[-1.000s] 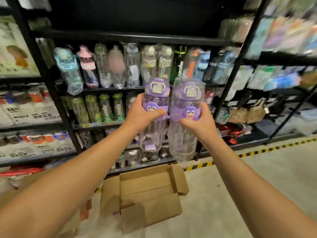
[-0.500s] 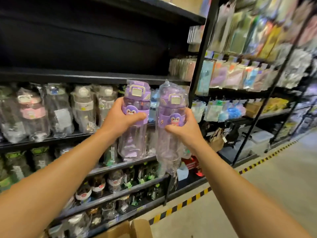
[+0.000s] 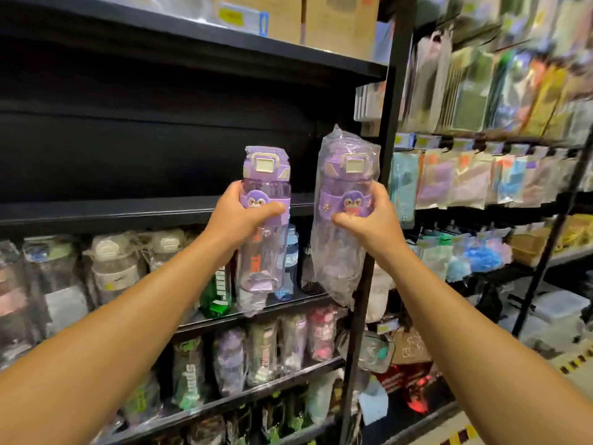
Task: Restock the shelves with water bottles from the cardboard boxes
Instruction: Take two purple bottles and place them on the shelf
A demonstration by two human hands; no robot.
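Shelving: a tall black rack [image 3: 390, 130] fills the left of the view, its upper shelf [image 3: 154, 210] a bare dark board at hand height.
Stocked shelf: one level down, wrapped bottles [image 3: 115, 268] stand upright in a row, a green one [image 3: 218, 293] among them; more fill the two shelves lower still.
Top shelf: cardboard boxes [image 3: 340, 20] sit above the rack.
Neighbouring rack: hanging packets [image 3: 465, 178] in pale colours crowd the right, blurred.
Floor: a yellow-and-black stripe [image 3: 462, 436] runs along the base of the racks.
Right bottle: a purple water bottle [image 3: 345, 175] in a loose clear plastic bag, held in the air just in front of the rack's upright post, long axis near vertical with the lid up and tipped slightly left; penguin badge facing the camera.
Left bottle: a matching purple water bottle [image 3: 264, 252], its wrap tighter, upright with lid up and base down, held in front of the upper shelf's edge, just beside the other bottle but apart from it.
Right hand [image 3: 369, 226]: fingers and thumb curled round the bagged bottle at its purple band.
Left hand [image 3: 239, 218]: wrapped round its bottle at the band, thumb across the front below the penguin badge.
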